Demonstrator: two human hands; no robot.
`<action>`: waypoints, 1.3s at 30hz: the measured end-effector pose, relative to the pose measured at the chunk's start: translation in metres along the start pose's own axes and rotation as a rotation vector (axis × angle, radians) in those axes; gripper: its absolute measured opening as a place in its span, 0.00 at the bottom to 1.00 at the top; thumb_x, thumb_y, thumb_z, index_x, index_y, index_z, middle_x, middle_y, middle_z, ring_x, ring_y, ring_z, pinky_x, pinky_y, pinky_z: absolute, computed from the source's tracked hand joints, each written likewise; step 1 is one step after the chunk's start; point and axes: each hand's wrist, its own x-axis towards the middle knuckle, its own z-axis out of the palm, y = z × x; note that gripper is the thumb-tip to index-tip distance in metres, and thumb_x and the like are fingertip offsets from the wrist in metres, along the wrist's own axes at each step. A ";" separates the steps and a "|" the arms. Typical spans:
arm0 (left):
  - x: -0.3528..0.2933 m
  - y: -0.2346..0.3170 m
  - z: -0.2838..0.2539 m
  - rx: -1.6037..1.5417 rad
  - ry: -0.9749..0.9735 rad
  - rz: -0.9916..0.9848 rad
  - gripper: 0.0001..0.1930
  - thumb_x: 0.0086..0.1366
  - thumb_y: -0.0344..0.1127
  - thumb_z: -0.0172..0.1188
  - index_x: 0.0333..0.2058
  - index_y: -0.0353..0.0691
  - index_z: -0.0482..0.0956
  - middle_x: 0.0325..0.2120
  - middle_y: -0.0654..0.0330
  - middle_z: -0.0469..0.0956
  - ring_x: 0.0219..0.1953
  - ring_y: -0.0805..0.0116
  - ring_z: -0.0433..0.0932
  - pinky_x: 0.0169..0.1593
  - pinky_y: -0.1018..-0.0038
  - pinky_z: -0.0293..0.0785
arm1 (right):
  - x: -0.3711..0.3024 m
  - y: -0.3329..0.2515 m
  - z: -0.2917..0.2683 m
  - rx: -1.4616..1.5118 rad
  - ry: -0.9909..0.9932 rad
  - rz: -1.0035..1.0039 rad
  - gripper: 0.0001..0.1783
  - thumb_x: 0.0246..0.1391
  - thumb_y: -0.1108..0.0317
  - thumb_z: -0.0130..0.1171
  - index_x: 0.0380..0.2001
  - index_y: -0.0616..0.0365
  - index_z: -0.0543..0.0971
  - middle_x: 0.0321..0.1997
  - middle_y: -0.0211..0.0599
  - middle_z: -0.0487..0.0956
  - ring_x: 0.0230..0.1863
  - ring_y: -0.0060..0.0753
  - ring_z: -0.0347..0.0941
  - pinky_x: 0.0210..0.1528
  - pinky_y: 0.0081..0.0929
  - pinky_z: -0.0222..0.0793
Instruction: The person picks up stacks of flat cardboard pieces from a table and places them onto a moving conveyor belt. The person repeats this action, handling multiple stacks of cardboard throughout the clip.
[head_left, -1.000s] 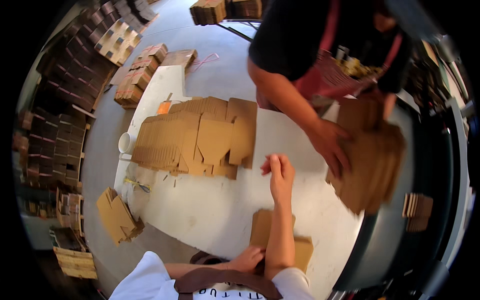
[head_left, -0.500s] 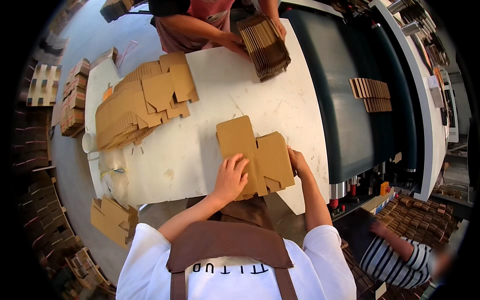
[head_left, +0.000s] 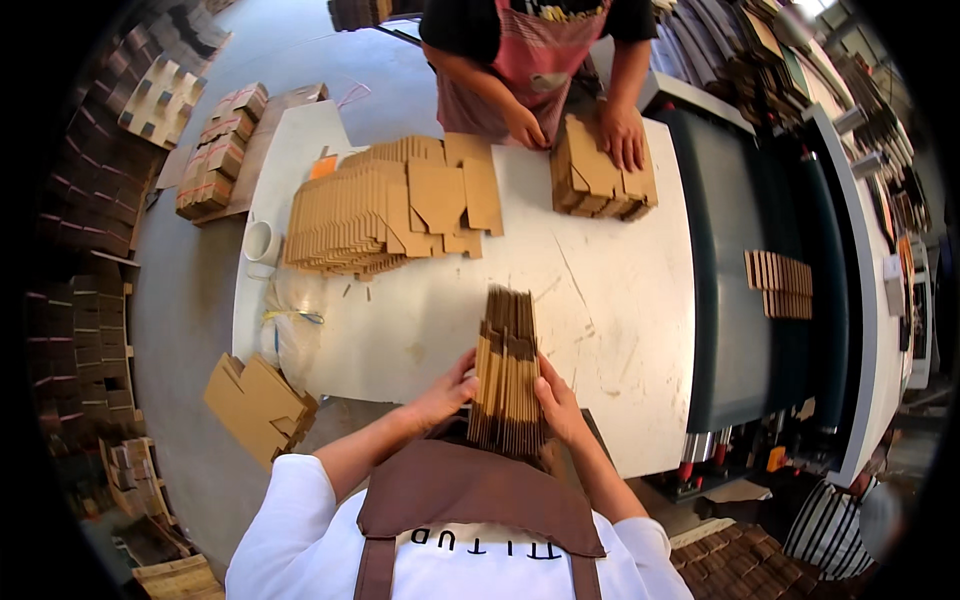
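Observation:
A stack of flat cardboard box blanks stands on edge at the near edge of the white table, its layered edges facing up. My left hand presses against its left side and my right hand against its right, so the stack is clasped between them. Beyond it to the left, a fanned-out pile of brown cardboard blanks lies on the white table. Across the table a co-worker in a red apron rests a hand on another cardboard stack.
A dark conveyor belt runs along the right, carrying a row of cardboard pieces. A white cup and a clear plastic bag sit at the table's left edge. More blanks lie low at the left. Bundled cardboard stands beyond.
The blanks in my hands have turned from lying flat to standing on edge, now held from both sides. The co-worker's stack has gone from raised in both hands to resting on the table.

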 end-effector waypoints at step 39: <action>0.112 0.111 -0.218 1.204 0.865 0.242 0.32 0.63 0.48 0.53 0.59 0.30 0.60 0.61 0.40 0.57 0.65 0.48 0.53 0.66 0.57 0.48 | 0.290 -0.069 0.067 -0.367 0.210 -0.275 0.18 0.53 0.58 0.54 0.45 0.55 0.76 0.45 0.45 0.78 0.48 0.47 0.74 0.50 0.35 0.69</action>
